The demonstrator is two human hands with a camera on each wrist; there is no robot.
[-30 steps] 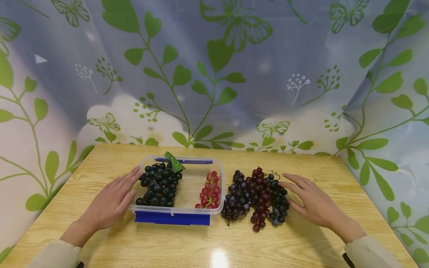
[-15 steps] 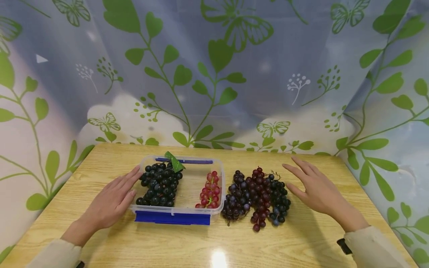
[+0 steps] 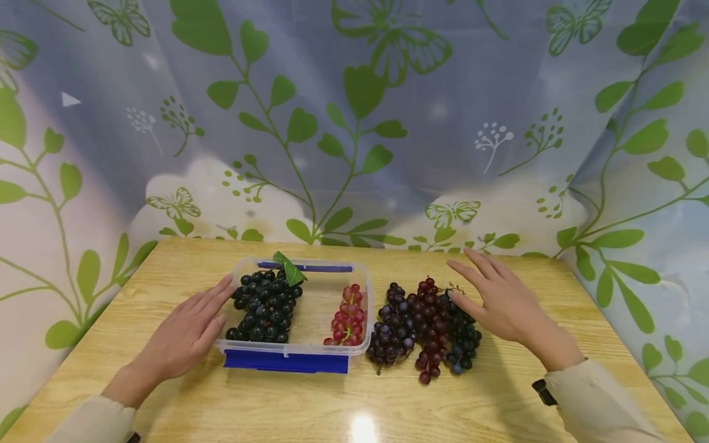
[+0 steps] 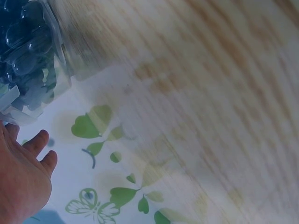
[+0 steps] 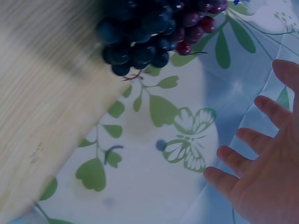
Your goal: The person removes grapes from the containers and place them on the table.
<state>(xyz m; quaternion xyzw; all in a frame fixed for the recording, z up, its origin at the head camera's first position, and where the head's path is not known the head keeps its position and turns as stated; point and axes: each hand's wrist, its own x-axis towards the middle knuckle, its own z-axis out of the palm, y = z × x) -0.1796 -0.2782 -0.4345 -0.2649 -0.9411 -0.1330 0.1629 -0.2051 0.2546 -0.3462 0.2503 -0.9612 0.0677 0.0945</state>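
From where I stood, the left hand (image 3: 177,335) lay along the left wall of the clear plastic box (image 3: 314,301), fingers straight and pinching nothing, seemingly touching; I took this for steadying. Box: no lid on, resting on the wood-grain table (image 3: 277,403), blue latch (image 3: 285,362) at the near side. Contents, left to right: a large bunch of black grapes (image 3: 266,307) at the left end, a green leaf (image 3: 289,269) at its top crossing the far rim; bare floor; a small bunch of red grapes (image 3: 349,317) by the right wall. Outside, just right of the box, three loose bunches lay side by side: dark purple grapes (image 3: 393,329), dark red grapes (image 3: 429,320), blue-black grapes (image 3: 464,341). Over the last one's far end hung the right hand (image 3: 506,301), fingers spread, gripping nothing. Judged step: lining up a pick among the loose bunches. Next move probably called for lowering that hand and closing fingers and thumb on a stem.
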